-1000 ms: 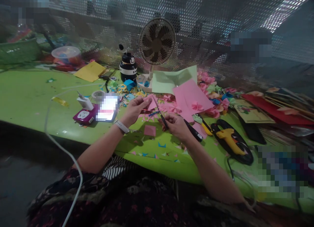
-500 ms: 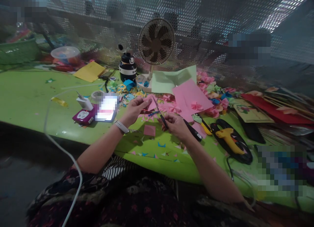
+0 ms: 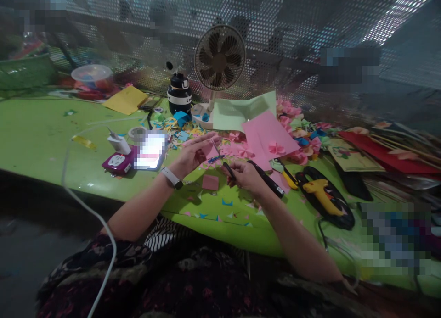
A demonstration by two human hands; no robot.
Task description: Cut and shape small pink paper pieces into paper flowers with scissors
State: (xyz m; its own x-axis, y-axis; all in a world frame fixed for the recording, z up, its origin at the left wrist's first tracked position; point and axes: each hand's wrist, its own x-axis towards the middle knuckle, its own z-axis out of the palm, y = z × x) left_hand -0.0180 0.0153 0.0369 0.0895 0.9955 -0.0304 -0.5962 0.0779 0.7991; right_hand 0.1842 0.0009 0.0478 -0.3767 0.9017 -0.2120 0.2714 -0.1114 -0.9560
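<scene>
- Left hand: I hold pink paper, fingers extended, beyond the pink square.
- Right hand: I grip scissors, right of the square.
- Glue gun: farther right.

The left hand has rolled over, its fingers now stretched out toward the right where they were bent in a pinch; the small pink paper has turned and shifted slightly nearer; the watch now shows its dark face.
</scene>
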